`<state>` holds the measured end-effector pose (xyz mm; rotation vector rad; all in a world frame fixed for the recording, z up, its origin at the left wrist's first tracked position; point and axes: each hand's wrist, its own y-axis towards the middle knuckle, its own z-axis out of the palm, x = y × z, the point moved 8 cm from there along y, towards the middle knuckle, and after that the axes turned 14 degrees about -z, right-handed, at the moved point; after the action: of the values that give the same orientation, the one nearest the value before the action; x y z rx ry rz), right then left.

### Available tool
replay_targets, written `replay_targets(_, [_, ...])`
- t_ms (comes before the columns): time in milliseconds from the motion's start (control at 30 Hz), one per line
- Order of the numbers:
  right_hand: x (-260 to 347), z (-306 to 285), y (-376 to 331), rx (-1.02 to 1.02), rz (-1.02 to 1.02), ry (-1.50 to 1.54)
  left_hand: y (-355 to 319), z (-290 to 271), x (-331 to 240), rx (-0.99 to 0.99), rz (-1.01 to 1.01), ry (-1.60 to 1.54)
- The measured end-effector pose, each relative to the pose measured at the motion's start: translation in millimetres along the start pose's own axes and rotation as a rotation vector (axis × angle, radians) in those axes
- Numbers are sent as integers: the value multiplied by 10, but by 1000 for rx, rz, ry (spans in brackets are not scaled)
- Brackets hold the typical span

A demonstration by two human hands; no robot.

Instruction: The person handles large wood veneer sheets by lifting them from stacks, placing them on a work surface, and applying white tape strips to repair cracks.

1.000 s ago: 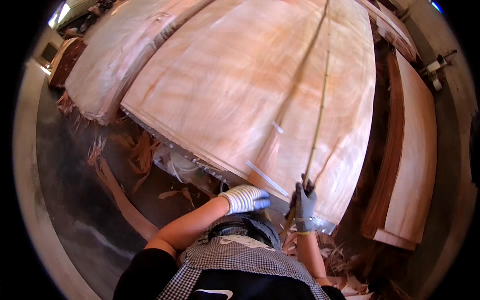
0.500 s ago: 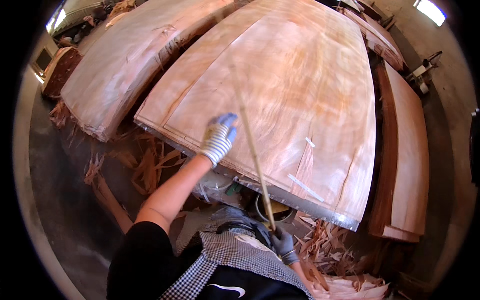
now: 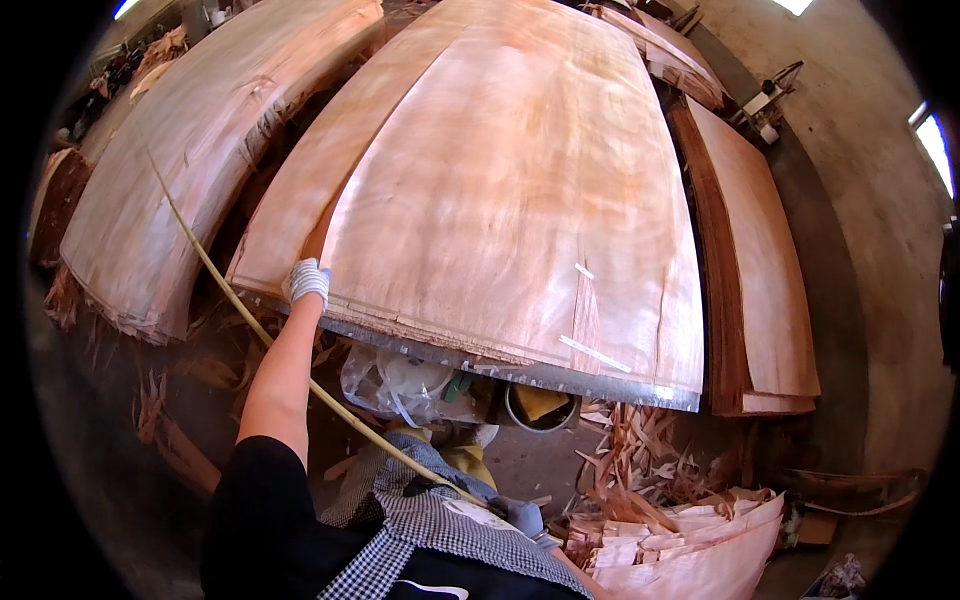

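Observation:
My left hand (image 3: pixel 307 281), in a striped white-and-blue glove, is closed at the near edge of the large stack, on the corner of a pale wood veneer sheet (image 3: pixel 480 220). Along that sheet's left side a narrower veneer strip (image 3: pixel 370 110) shows, with a dark gap between them near my hand. Low in front of my body, my right hand (image 3: pixel 525 517), in a grey glove, is partly hidden but grips the butt of a long thin bamboo stick (image 3: pixel 335 402). The stick slants up to the left, passing under my left forearm and over the left stack.
Other veneer stacks stand left (image 3: pixel 190 170) and right (image 3: pixel 765 270). Under the front edge are a clear plastic bag (image 3: pixel 385 385) and a round bucket (image 3: pixel 542 408). Torn veneer scraps (image 3: pixel 640 450) litter the floor. Strips of white tape (image 3: pixel 594 354) cross the top sheet.
My left hand has moved left from above the sheet and closed on its near edge. The bamboo stick has swung from over the stack to the left. My view has shifted too.

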<state>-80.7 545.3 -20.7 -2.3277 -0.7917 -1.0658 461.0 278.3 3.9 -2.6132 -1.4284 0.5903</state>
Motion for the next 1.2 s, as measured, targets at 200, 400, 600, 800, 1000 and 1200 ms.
replay_targets(200, [-13, -16, -11, -159, 162, 86, -966, 284, -1504, 190, 573, -123])
replay_targets(400, [-211, -13, -74, -495, 306, 277, -2096, -568, -2383, 608, 848, -861])
replay_targets(600, [-53, -313, -246, -756, 458, 431, -1291, -943, -1380, 1438, 402, -1767])
replay_targets(800, [84, -1076, 393, -887, 465, 659, -531, 179, -347, 972, -113, -1161])
replay_targets(1000, [-160, -1819, 489, -842, 421, 972, -928, 913, -648, 956, -146, -935])
replay_targets(1200, [-793, -2811, -245, -870, 406, 1167, -1808, 1509, -1600, 999, -158, -890])
